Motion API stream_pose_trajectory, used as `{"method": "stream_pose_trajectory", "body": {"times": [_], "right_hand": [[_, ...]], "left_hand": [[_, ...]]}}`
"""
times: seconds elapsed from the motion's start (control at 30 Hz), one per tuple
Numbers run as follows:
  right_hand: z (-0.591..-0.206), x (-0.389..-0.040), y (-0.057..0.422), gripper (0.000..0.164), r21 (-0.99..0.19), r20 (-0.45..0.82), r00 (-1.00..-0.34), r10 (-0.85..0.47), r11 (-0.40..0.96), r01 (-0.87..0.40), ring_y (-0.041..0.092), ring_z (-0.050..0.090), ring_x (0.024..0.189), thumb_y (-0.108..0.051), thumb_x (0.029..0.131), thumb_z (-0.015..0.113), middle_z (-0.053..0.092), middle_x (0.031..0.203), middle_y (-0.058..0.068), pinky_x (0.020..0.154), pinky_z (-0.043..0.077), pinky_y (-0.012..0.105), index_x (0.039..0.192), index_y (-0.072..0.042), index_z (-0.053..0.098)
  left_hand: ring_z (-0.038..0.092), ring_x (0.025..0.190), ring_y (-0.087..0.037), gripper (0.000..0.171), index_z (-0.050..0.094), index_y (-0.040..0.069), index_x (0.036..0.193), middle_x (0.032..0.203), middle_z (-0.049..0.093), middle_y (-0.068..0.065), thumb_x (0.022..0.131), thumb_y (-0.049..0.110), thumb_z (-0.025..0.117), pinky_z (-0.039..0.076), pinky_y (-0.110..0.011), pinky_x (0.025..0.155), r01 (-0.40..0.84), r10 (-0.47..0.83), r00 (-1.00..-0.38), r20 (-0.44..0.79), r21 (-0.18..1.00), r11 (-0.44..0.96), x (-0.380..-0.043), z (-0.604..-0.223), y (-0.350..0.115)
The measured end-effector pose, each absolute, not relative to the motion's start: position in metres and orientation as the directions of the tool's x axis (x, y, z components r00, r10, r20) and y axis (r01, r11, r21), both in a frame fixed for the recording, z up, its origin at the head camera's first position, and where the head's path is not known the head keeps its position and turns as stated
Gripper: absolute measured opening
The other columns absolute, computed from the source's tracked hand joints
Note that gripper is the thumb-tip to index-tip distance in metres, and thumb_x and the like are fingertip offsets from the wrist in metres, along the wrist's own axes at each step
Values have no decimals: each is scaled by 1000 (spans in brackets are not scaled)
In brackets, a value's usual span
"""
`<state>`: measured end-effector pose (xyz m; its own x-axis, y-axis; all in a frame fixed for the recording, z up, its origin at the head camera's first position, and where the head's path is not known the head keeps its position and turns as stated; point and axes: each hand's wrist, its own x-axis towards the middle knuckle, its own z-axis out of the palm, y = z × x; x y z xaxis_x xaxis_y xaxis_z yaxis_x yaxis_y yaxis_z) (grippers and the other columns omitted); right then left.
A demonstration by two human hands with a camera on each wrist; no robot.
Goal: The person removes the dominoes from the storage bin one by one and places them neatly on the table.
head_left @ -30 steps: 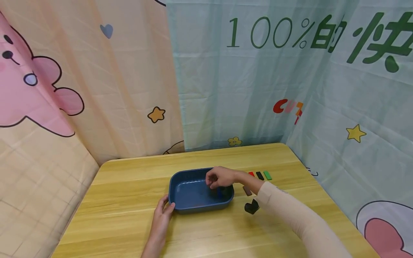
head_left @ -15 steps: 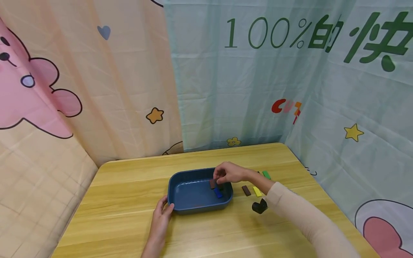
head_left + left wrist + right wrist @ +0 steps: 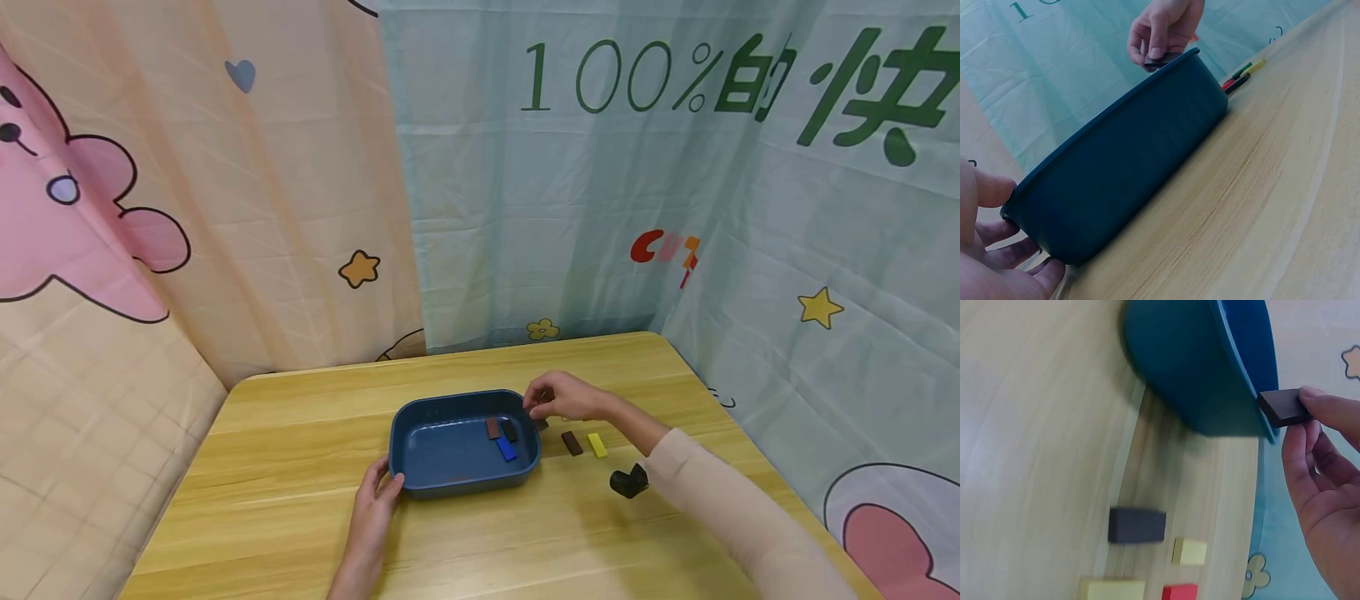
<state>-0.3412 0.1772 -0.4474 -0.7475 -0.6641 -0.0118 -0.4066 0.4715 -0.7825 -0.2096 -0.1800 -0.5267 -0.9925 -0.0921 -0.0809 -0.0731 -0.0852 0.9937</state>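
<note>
Gripping the lower-left corner of a blue bin (image 3: 442, 457) with the left hand (image 3: 375, 500), left of center in the lower half of the head view. Curved round that corner, with thumb at the rim and fingers against the outer wall, at lower left of the left wrist view.

Pinching a dark brown block (image 3: 1285, 407) between thumb and fingertips of the right hand (image 3: 564, 397), right of center in the head view. Parted there only by the block's thickness. Held at the bin's right rim; hard to tell whether touching it or just clear of it.

Holding inside the bin, toward its right end, a reddish-brown block (image 3: 492, 428) and a black block (image 3: 510, 431) side by side, with a blue block (image 3: 506, 449) just below. Lying on the table (image 3: 300, 475), right of the bin: a second dark brown block (image 3: 572, 443) beside a yellow block (image 3: 597, 445). Showing also, near the bottom of the right wrist view, a pale yellow block (image 3: 1189, 551) and a red block (image 3: 1180, 592), cut off by the frame edge.
</note>
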Motion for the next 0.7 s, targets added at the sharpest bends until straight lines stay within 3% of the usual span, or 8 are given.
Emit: {"method": "stream_pose_trajectory", "body": {"times": [0.13, 0.2, 0.43, 0.57, 0.7], "right_hand": [[-450, -338, 191, 8, -812, -16, -761, -648, 452, -368, 22, 66, 79, 0, 98, 68, 70, 88, 5, 81, 55, 60, 105, 2, 72], [-452, -337, 198, 7, -819, -22, -768, -640, 452, -353, 23, 66, 78, -1, 98, 68, 71, 86, 6, 81, 54, 63, 103, 1, 72], [-463, -337, 228, 9, -813, -39, -812, -583, 490, -313, 32, 63, 78, -3, 98, 69, 69, 86, 6, 65, 54, 45, 104, 3, 70], [-469, -335, 245, 15, -816, -56, -827, -560, 503, -285, 26, 63, 81, -2, 97, 69, 69, 91, 6, 74, 58, 45, 107, 10, 69], [-474, -329, 261, 17, -822, -83, -839, -538, 513, -248, 23, 63, 83, -1, 97, 70, 70, 92, 7, 76, 58, 41, 108, 11, 69]], "left_hand": [[39, 141, -42, 49, 36, -8, 151, 157, 31, -28, 109, 11, 51, 44, -25, 104, -80, -92, -992, -87, 993, -83, -209, -527, -179], [39, 141, -44, 49, 35, -9, 151, 157, 31, -29, 109, 11, 51, 44, -26, 105, -76, -90, -992, -83, 994, -85, -209, -527, -180], [38, 142, -41, 49, 34, -7, 153, 158, 30, -27, 110, 11, 49, 41, -30, 109, -103, -85, -990, -111, 990, -92, -210, -527, -182], [39, 142, -41, 49, 34, -7, 153, 159, 29, -27, 110, 10, 49, 42, -28, 109, -105, -84, -990, -113, 990, -95, -210, -526, -182], [38, 142, -41, 49, 33, -7, 153, 159, 28, -28, 110, 10, 49, 40, -34, 112, -107, -78, -990, -114, 990, -92, -210, -525, -182]]}}
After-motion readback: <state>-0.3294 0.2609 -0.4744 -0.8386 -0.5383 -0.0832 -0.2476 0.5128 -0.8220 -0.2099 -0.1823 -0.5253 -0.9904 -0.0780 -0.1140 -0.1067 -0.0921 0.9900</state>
